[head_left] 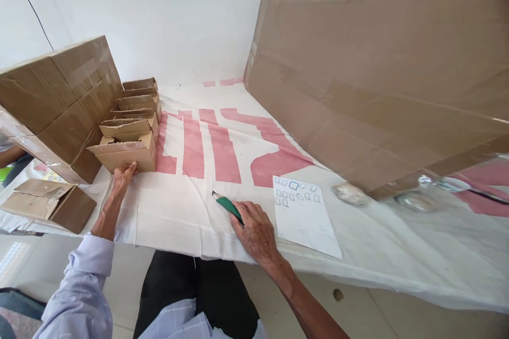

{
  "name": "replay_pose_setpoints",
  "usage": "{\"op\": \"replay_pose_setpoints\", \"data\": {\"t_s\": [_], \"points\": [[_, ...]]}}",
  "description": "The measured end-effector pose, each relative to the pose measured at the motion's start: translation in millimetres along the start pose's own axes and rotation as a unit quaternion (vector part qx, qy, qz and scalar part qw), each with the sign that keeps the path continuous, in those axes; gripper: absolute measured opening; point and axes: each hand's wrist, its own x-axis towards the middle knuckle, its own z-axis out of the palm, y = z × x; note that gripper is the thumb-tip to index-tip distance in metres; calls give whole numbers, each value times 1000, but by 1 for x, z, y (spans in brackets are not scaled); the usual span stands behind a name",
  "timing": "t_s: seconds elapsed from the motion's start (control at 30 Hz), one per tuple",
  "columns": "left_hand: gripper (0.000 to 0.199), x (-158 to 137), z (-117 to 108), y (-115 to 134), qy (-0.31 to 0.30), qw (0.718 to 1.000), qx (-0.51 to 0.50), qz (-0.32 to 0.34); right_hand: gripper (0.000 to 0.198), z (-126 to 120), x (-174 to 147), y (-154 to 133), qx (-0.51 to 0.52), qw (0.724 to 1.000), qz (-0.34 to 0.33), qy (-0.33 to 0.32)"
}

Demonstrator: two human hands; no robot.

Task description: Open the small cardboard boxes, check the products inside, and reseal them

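My left hand (125,174) is at the lower front of a small open-topped cardboard box (131,154), fingers curled against its near side. That box is the nearest in a row of several similar open boxes (140,99) running back toward the wall. Its front flap stands up. In my right hand (256,229), low over the cloth, is a green box cutter (229,206), its blade out and pointing away to the left. To the right of this hand lies a white sheet of paper (304,222) with small box outlines drawn on it.
Large taped cartons (63,100) stand at the left, with a closed small box (50,202) before them. A big brown cardboard sheet or carton (382,79) fills the right. Wrapped lumps (350,194) lie under its edge. White cloth with red print (167,212) covers the table.
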Motion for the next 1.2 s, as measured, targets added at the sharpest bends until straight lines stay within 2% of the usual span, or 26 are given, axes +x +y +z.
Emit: {"op": "replay_pose_setpoints", "data": {"t_s": [0.23, 0.53, 0.77, 0.87, 1.03, 1.2], "points": [[60, 4, 1, 3, -2, 1000, -17, -1, 29, -2, 1, -2, 11, 1000, 17, -10], [57, 20, 8, 15, 1, 999, -39, -21, 30, -3, 1, 0, -3, 1000, 12, -13], [70, 26, 17, 20, -39, 996, -61, -44, 30, -4, 1, -1, 3, 999, 24, -28], [66, 26, 22, 20, -45, 996, -65, -42, 30, -7, 1, -1, 10, 999, 22, -24], [50, 22, 32, 16, -21, 998, -58, -10, 29, -9, 0, -1, 11, 1000, 15, -17], [48, 24, 35, 12, -8, 998, -56, 21, 28, -8, 0, -3, 10, 1000, 10, 1]]}}
